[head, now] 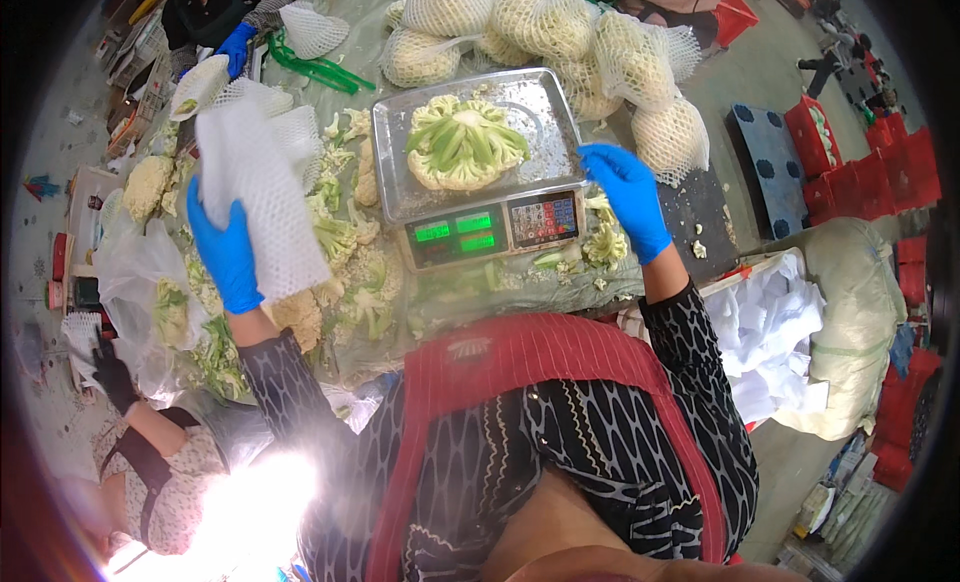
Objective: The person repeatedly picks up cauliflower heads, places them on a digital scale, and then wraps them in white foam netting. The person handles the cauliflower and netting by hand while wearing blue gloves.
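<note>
My left hand (225, 256), in a blue glove, grips a white foam net sleeve (259, 199) between thumb and fingers. The sleeve hangs flat and looks motion-blurred. At the right edge of a digital scale's metal tray (555, 132) is my right hand (626, 196), also gloved in blue. Its fingers are loosely bent and hold nothing that I can see; whether they touch the rim is unclear. A trimmed cauliflower head (466, 143) lies on the tray, stem side up. In front of the tray, the scale's display (457, 232) glows green beside a keypad (543, 219).
Net-wrapped cauliflowers (544, 19) are piled behind the scale. Cauliflower trimmings (367, 282) litter the table's left side. A co-worker's blue-gloved hand (236, 49) is at the far left, another's dark-gloved hand (112, 376) nearer. White sleeves (772, 327) fill a box at right. Red crates (874, 181) stand beyond.
</note>
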The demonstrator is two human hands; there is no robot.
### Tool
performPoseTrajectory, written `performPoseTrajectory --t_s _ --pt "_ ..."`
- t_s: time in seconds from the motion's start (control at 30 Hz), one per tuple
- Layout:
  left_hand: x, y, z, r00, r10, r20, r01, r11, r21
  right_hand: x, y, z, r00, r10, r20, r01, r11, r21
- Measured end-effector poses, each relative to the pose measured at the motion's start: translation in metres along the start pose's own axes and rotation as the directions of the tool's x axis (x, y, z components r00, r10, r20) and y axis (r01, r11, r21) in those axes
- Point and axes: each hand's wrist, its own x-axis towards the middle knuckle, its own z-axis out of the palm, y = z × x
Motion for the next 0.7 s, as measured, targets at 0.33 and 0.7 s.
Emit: performPoseTrajectory --t_s 0.33,0.7 --pt "-0.04 0.08 0.122 0.874 0.13 0.468 0.071 0.919 -0.388 0.042 0.02 0.075 0.944 -0.262 0.201 0.322 0.867 -0.38" --pt "-0.081 0.116 0.206 0.785 0.374 0.494 -0.39 0.918 -0.076 0.085 0.004 0.086 0.801 -0.364 0.476 0.595 0.391 -0.703"
